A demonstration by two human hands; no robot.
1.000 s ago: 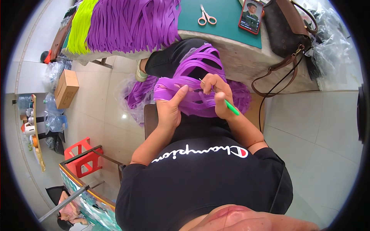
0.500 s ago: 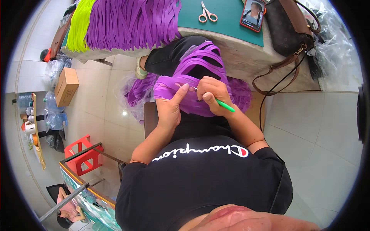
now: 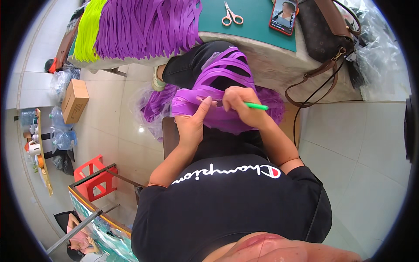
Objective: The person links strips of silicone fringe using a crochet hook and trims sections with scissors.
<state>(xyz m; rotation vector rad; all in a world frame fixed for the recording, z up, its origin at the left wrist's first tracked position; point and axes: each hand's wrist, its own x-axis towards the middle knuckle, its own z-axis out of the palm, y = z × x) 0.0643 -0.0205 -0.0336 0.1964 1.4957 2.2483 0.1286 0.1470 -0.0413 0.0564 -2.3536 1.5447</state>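
A bundle of flat purple straps point(image 3: 224, 76) lies over my lap, looped and gathered at the front. My left hand point(image 3: 193, 123) is closed on the gathered straps at their left end, thumb on top. Just to its right, my right hand point(image 3: 244, 106) grips a slim green-handled tool point(image 3: 257, 106), the handle sticking out to the right. The tool's working end is hidden by my fingers and the straps, so its exact kind cannot be made out. Both hands are close together over the straps.
Purple strips point(image 3: 146, 28) and lime-green strips point(image 3: 88, 32) hang over the table edge. Scissors point(image 3: 231, 18), a phone point(image 3: 283, 17) and a brown handbag point(image 3: 326, 30) lie on the table. A red stool point(image 3: 95, 177), a cardboard box point(image 3: 75, 101) and another person point(image 3: 80, 238) are at left.
My right hand has turned, swinging the green handle up to point more level to the right. The tool's metal shaft, visible before, is now hidden. My left hand keeps its hold.
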